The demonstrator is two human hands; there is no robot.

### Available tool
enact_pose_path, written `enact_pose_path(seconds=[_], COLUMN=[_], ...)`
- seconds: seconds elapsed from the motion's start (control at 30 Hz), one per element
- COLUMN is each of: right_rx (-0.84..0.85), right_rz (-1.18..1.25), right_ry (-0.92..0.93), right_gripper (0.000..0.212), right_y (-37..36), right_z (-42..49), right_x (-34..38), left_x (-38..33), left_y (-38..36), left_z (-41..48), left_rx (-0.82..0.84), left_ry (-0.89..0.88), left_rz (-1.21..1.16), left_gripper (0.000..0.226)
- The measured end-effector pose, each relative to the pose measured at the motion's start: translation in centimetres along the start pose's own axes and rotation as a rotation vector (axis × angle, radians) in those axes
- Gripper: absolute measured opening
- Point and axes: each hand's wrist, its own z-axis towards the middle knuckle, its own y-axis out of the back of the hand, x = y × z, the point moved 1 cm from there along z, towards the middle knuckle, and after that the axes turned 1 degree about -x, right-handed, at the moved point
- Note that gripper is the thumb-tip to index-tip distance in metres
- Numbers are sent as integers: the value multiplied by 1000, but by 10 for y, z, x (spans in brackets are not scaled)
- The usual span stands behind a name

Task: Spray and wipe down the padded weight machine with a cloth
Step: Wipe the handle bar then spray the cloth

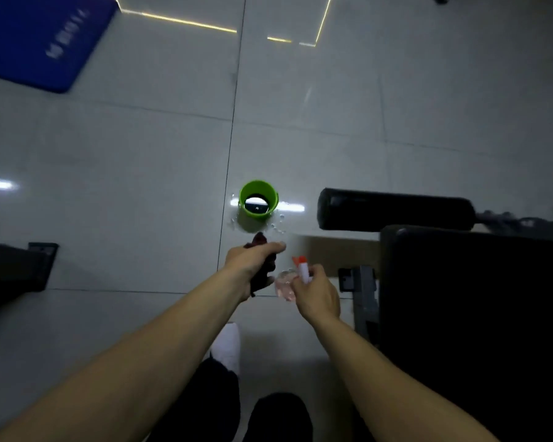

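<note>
The person looked down at a shiny grey tiled floor (141, 154). The left hand (253, 260) was held out in front, and its fingers (275, 247) were curled tight round a dark red cloth (262, 275). A bit of the cloth stuck out above the hand and more hung down under it. The right hand (320, 295) was just beside the left one. Its fingers (316, 271) were wrapped round the top of a small clear spray bottle (284, 287). The bottle had a white and red spray head (300, 263) that pointed up and away from the person. The two hands were close together but did not touch. The padded weight machine (476, 314) was on the right, near the right hand. It had a big flat black pad, and past that lay a long round black roller pad (393, 209). A grey metal frame (364, 298) showed under the edge of the flat pad. The cloth and the bottle were not on the machine; both were up in the air over the floor. A green bucket (246, 193) stood on the floor just past the hands, with dark water inside. Little water drops (278, 228) lay on the tiles round it. A blue mat (39, 36) lay far off at the top left. A white shoe (227, 346) showed below the arms.
</note>
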Motion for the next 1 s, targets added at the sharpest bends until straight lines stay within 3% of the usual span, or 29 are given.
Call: enact_pose_path(seconds=[0.1,0.2,0.37,0.47,0.6,0.73,0.9,1.0], right_rx=[-33,-54,-104,-243,-385,-578,-379,-451], right_rz=[77,107,251,403,593,648,637,596], right_ry=[71,153,235,248,260,367,508,581], right_gripper=[15,18,46,19,15,30,103,101], right_y=[69,132,236,282,328,369,396,401], right_z=[-72,-121,-211,-261,-316,-362,-386,-393], right_x=[47,78,102,86,50,1,-21,-12], left_x=[-45,-86,-125,-123,-109,-87,-84,-91], left_y=[-5,-16,-50,-78,-111,-148,-175,-177], left_z=[-89,-165,-288,-350,-418,-487,-535,-553], left_rx=[9,46,189,310,447,592,761,823], left_ry=[-59,-209,-483,-597,-690,-754,-779,-775], left_rz=[87,253,582,641,601,596,658,694], left_gripper=[19,15,9,17,16,11,22,21])
